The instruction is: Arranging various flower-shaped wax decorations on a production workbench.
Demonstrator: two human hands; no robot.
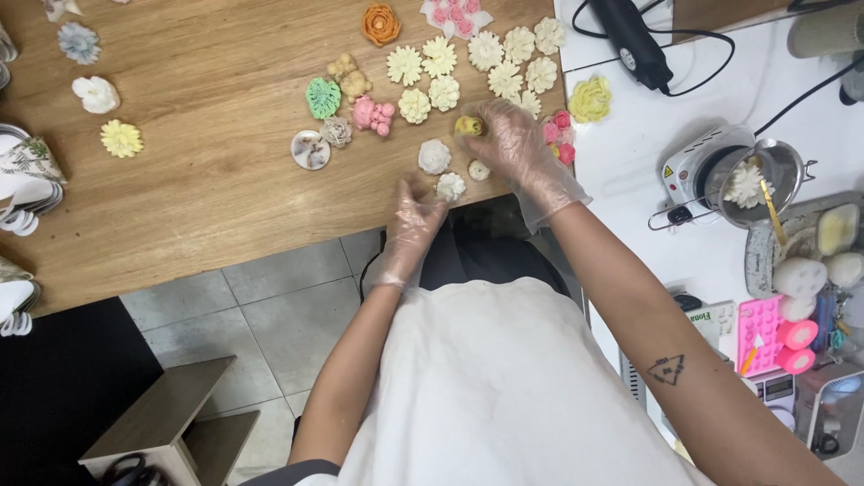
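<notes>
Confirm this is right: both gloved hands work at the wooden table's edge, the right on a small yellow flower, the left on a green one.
Not quite. In the head view the left hand touches a white flower, not a green one. The right hand is on the yellow flower, at the table edge.
</notes>
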